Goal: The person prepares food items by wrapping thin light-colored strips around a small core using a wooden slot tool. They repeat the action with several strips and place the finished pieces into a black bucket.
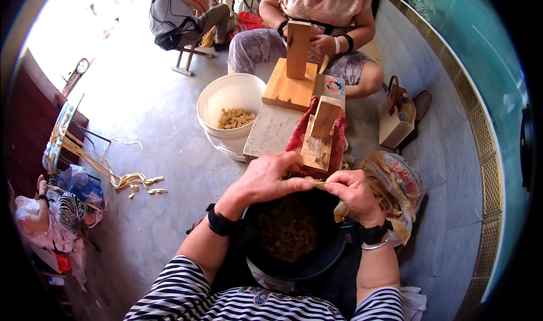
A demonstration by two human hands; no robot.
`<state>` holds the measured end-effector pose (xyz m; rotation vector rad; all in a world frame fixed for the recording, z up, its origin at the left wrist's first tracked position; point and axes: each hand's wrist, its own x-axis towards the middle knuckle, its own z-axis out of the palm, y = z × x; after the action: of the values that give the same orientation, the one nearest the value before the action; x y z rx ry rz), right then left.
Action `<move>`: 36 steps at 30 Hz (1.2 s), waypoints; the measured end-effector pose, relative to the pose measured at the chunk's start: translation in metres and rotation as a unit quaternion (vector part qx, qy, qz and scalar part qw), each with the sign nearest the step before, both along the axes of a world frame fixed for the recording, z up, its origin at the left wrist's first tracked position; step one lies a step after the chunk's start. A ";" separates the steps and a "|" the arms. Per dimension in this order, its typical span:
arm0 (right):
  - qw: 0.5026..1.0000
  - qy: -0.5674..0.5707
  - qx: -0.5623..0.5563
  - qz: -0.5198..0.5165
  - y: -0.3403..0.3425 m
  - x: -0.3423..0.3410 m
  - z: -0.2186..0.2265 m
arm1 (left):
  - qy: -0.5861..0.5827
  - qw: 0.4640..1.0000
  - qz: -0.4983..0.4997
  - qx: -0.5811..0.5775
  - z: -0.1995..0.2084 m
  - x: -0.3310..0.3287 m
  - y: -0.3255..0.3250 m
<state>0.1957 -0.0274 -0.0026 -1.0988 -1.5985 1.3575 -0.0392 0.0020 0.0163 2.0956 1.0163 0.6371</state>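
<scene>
A pale tan, flexible strip (pixel 319 184) spans the small gap between my hands, over the far rim of a dark bucket (pixel 334 259). My left hand (pixel 272 176) pinches its left end at the thumb tip. The fingers of my right hand (pixel 353 189) are closed on the other end, and a tan length (pixel 340 212) hangs below them. Many small tan pieces (pixel 287 230) lie in the shadowed bucket. Just beyond my hands, a wooden base with a short upright block (pixel 326 117) rests on a red cloth (pixel 300 133).
Opposite sits a person (pixel 322 9) behind a taller wooden block stand (pixel 298 49) on a low table (pixel 261 137). A white bucket (pixel 206 103) holds tan pieces. A plastic bag of strips (pixel 404 179) lies right, near a beige handbag (pixel 396 120). Long strips (pixel 102 165) trail onto the floor at left.
</scene>
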 end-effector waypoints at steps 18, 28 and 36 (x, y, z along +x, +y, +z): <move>0.890 -0.214 0.282 -0.287 0.056 -0.024 -0.023 | 0.035 0.972 0.200 0.121 -0.042 0.037 0.052; 0.976 -0.080 0.107 -0.175 0.041 -0.012 -0.036 | 0.180 0.973 0.082 0.121 -0.013 0.026 -0.001; 0.859 0.402 -0.317 0.019 0.007 -0.060 -0.019 | -0.431 0.865 0.139 -0.214 -0.053 0.057 -0.013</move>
<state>0.1359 -0.0201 -0.0211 -0.6571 -0.5615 2.0834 0.0182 -0.0114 -0.0370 1.0697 0.8127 1.2160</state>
